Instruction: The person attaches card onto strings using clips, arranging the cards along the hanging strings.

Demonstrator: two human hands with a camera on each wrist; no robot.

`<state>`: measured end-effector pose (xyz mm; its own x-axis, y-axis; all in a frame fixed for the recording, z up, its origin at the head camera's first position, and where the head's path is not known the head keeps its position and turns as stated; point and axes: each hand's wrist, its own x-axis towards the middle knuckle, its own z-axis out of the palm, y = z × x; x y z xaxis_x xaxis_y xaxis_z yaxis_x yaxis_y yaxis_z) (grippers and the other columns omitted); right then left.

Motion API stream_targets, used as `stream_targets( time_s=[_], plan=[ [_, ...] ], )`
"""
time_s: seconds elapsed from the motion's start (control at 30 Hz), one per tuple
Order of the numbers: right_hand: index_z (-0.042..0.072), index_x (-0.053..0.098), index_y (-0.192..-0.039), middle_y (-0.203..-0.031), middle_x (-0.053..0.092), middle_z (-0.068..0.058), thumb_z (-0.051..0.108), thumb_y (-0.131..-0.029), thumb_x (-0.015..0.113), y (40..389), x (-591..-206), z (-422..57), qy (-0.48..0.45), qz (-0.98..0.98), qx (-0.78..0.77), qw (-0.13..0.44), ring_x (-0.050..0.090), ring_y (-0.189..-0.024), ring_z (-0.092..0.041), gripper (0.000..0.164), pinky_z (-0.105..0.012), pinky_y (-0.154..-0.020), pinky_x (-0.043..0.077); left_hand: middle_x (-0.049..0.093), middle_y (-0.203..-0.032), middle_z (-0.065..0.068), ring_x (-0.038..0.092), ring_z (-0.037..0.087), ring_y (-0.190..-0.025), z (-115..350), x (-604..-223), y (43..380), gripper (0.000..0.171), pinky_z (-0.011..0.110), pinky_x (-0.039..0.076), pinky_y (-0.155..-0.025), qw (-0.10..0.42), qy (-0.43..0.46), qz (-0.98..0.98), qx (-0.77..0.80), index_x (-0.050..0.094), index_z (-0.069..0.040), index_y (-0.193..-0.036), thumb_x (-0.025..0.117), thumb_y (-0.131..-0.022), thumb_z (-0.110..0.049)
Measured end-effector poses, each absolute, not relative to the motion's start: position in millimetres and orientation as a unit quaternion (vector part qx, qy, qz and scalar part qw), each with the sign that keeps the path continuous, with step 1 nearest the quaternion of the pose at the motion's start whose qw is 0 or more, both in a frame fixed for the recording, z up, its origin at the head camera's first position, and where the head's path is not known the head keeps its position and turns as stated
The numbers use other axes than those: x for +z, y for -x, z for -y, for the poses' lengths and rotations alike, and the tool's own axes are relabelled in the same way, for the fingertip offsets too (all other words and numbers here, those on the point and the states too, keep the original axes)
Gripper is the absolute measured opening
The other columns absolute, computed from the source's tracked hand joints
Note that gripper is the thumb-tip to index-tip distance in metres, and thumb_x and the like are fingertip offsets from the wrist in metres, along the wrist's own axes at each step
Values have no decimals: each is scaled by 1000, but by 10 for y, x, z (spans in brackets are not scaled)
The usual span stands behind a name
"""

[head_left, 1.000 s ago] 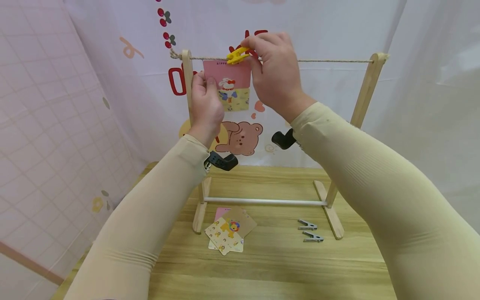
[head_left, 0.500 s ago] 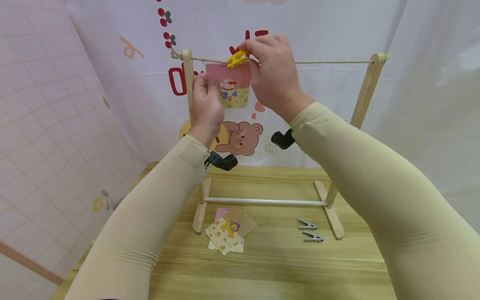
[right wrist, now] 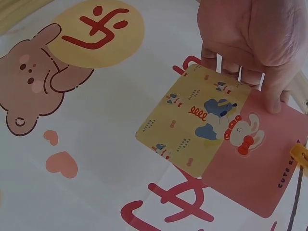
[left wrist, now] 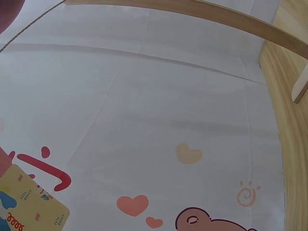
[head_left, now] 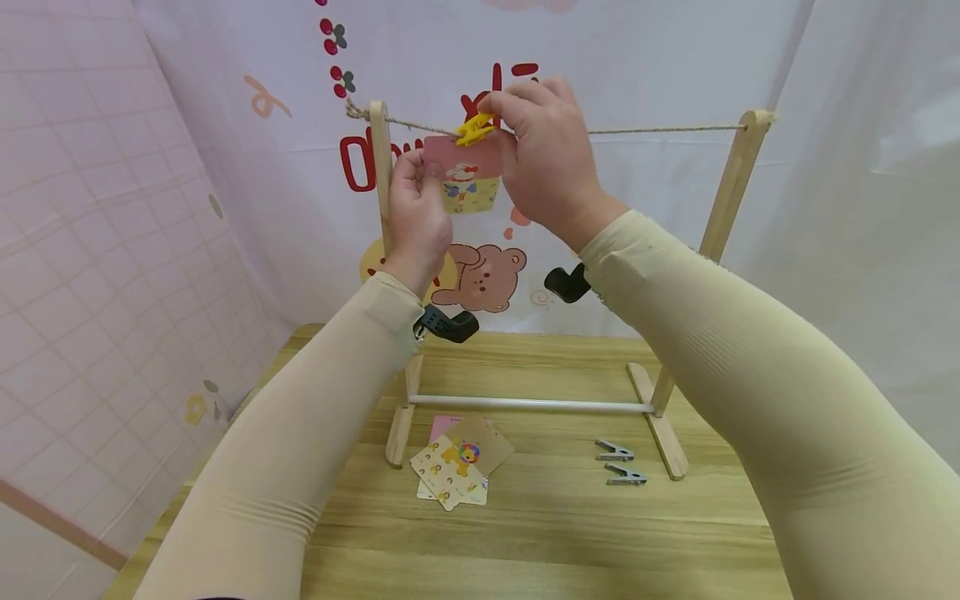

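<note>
A pink and yellow card with a rabbit on it hangs upright at the rope, near the rack's left post. My left hand pinches its left edge, thumb on the front and fingers behind. At the card's top edge sits a yellow clothespin, and my right hand grips its handles between thumb and forefinger. The rope dips where the clothespin meets it. In the right wrist view, the clothespin lies over the card's printed edge beside the rope. The left wrist view catches only a corner of the card.
Below the rope, several patterned cards lie overlapping on the wooden table. Two silver clips lie to their right. The wooden rack has a left post, a right post and a white crossbar.
Both hands have come down a little with the card and clothespin, and the card has shifted slightly right. The rope now sags lower between the left post and the clothespin.
</note>
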<state>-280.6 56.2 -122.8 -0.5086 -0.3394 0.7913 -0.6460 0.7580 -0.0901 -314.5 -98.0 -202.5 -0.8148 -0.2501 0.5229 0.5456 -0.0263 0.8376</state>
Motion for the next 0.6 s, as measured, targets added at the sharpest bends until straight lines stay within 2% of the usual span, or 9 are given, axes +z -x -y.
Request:
stream_targets(
  time_s=[0.6],
  plan=[
    [7,73,-130,-133,69,-10,13,-109,55,2798,-1263,-544,-296,852,171,396,49,-127,-30,28,-39,-110,41,58,-138,-4,53,11,-133,977,-2033,3171,22,34,46,-114,279,102,643,-706,55,-21,-129,50,-110,-30]
  ],
)
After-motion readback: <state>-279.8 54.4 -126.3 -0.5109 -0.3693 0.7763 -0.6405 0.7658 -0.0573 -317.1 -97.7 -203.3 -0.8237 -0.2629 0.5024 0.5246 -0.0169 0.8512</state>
